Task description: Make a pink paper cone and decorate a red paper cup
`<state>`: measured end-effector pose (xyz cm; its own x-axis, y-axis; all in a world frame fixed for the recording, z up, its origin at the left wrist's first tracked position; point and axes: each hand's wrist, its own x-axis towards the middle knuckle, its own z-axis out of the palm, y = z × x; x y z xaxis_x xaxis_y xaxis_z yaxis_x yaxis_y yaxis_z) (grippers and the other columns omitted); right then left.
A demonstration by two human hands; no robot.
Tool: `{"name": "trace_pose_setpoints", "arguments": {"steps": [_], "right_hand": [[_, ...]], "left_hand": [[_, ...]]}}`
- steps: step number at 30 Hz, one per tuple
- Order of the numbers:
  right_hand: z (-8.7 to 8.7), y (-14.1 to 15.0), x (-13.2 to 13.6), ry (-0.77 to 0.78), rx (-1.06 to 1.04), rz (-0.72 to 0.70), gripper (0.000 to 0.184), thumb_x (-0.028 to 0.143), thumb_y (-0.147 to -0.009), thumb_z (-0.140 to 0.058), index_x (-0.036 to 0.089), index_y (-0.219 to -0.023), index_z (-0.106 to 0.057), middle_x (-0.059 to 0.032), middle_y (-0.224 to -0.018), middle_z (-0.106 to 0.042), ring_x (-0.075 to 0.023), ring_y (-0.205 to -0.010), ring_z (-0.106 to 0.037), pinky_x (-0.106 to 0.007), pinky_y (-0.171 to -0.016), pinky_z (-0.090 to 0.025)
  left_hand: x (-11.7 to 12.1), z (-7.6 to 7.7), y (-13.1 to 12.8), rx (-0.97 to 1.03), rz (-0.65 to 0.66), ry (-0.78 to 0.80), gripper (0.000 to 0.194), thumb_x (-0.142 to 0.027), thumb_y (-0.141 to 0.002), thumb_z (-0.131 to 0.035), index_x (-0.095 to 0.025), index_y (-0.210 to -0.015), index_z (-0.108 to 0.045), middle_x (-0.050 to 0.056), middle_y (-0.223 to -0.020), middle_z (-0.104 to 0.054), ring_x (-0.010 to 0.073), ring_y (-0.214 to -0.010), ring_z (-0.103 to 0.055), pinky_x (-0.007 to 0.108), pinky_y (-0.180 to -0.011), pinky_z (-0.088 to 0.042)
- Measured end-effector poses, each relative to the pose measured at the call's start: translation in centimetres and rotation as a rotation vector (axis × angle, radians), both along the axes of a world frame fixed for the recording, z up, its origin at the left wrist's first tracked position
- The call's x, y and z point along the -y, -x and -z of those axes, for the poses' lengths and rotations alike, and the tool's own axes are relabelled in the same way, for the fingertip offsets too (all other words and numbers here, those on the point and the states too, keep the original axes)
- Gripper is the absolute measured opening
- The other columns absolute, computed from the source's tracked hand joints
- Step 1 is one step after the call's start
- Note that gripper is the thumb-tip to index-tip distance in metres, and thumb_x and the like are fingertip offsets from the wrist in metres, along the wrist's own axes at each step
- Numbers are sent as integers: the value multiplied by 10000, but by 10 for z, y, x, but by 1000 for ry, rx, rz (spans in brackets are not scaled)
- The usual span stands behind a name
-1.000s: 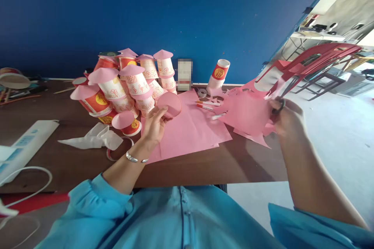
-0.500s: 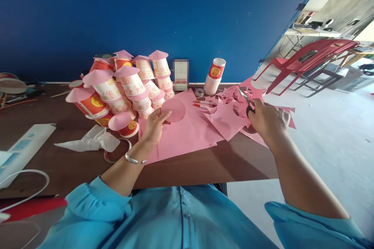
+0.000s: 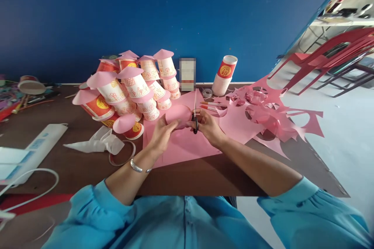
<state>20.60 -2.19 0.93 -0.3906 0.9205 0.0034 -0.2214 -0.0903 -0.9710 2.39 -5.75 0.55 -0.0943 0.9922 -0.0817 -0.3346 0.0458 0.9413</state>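
Observation:
My left hand (image 3: 162, 134) pinches a pink paper circle (image 3: 179, 114) and holds it up over a large pink sheet (image 3: 187, 144) on the brown table (image 3: 87, 167). Right beside it, my right hand (image 3: 209, 126) grips a pair of scissors (image 3: 195, 114), blades pointing up and touching the circle's right edge. A pile of paper cups with pink cone lids (image 3: 131, 85) lies just left of my hands.
Cut pink paper scraps (image 3: 269, 113) spread over the table's right end. A stack of cups (image 3: 224, 74), tape roll (image 3: 207, 93) and markers (image 3: 212, 105) sit behind. White crumpled paper (image 3: 97, 143), a power strip (image 3: 35, 149) and cable lie left. Red chairs (image 3: 336, 52) stand right.
My right hand dropped the cut pink sheet onto the scrap heap at the right and brought the scissors left to the paper circle. My left hand stayed on the circle, lifting it slightly.

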Motion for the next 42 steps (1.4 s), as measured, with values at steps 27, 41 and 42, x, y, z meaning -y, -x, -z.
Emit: {"name": "trace_pose_setpoints", "arguments": {"steps": [27,41,42], "right_hand": [[24,-4,5,41,-11,40,592,621,-759,-966,244,-1091,-654,19,-746,-749,-174,-633,-705,-304,-601,-509],[30,-11,6,-90,225,120,473,582,-804,-943,267,-1097,-744,3,-801,-729,-173,-686,-659,-312,-629,-529],[30,-13,6,-121,270,134,462,573,-804,-946,269,-1097,-756,-3,-813,-736,-176,-696,-651,-317,-637,-529]], "left_hand": [[-37,-23,8,-225,-104,-51,374,-487,-684,-983,-177,-775,-793,25,-721,-744,176,-667,-649,285,-600,-547],[-49,3,13,-116,-207,-57,371,-472,-667,-970,-202,-753,-730,14,-743,-706,167,-664,-632,263,-527,-529],[-48,4,14,-117,-221,-60,376,-471,-668,-971,-200,-751,-725,14,-742,-703,163,-665,-629,254,-522,-528]]}}
